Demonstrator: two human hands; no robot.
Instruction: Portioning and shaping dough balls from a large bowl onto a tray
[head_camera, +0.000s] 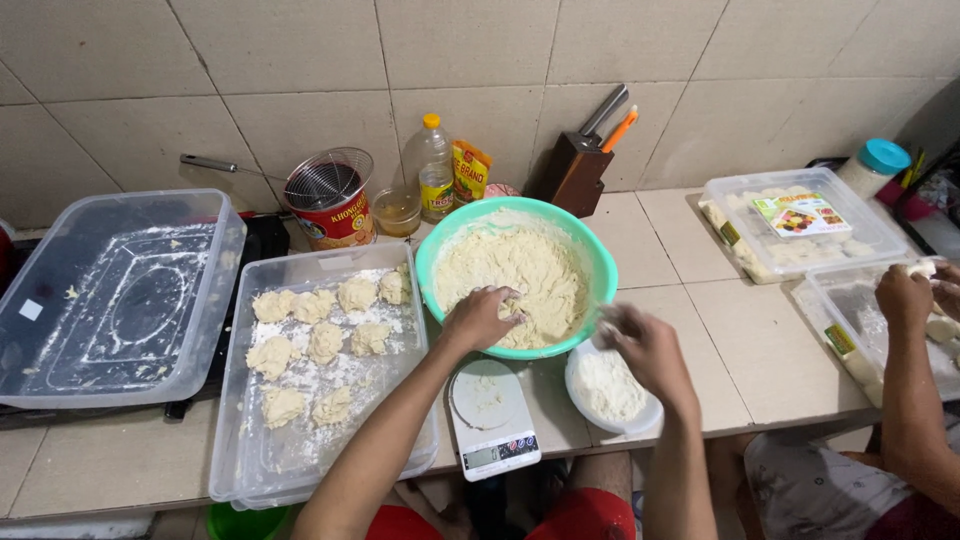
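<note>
A teal bowl full of pale dough stands in the middle of the tiled counter. My left hand reaches into the bowl and its fingers dig into the dough at the near side. My right hand hovers blurred over a white plate of flour beside the bowl's right rim; whether it holds anything is unclear. A small white kitchen scale sits just in front of the bowl. A clear tray to the left holds several floured dough lumps.
An upturned clear tub lies far left. Behind the bowl stand a red tin with a wire strainer, an oil bottle, a glass, a yellow packet and a knife block. Another person's hand works over clear containers at right.
</note>
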